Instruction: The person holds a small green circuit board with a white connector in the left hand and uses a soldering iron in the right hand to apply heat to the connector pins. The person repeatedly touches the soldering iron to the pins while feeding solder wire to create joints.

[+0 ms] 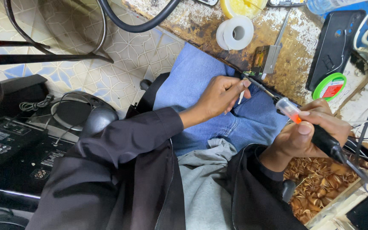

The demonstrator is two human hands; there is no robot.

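My right hand (309, 134) grips a soldering iron (292, 113) with a black handle and an orange and clear collar. Its thin metal tip points up and left to a small green circuit board (248, 74) at the workbench edge. My left hand (222, 96) pinches something thin and pale right beside that board, above my knee in blue jeans (201, 81). What the fingers hold is too small to name. Both arms wear dark jacket sleeves.
The worn wooden workbench (292, 51) carries a white roll of tape (235, 33), a green solder spool (329, 86), a dark phone (335, 44) and a small metal part (264, 58). Black audio equipment (18, 153) sits on the tiled floor at left. Cables trail at right.
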